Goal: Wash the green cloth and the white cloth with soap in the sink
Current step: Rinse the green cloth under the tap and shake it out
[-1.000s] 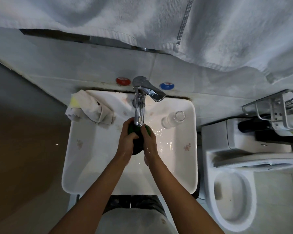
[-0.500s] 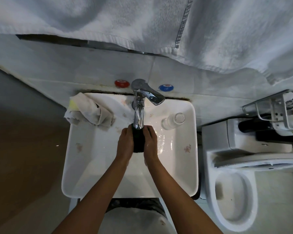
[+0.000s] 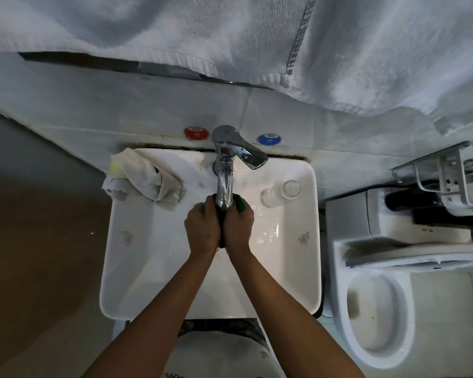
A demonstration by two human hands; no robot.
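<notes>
Hands [image 3: 221, 227] squeezing green cloth [image 3: 239, 205] — under tap [image 3: 224, 186]

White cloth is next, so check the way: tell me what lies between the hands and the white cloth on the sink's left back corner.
Nothing visible does. Both hands, left hand and right hand, grip the green cloth under the faucet. The white cloth lies on the sink rim, with bare basin between.

Cloth [image 3: 145, 177] on sink [image 3: 148, 268] corner, apparently.
</notes>
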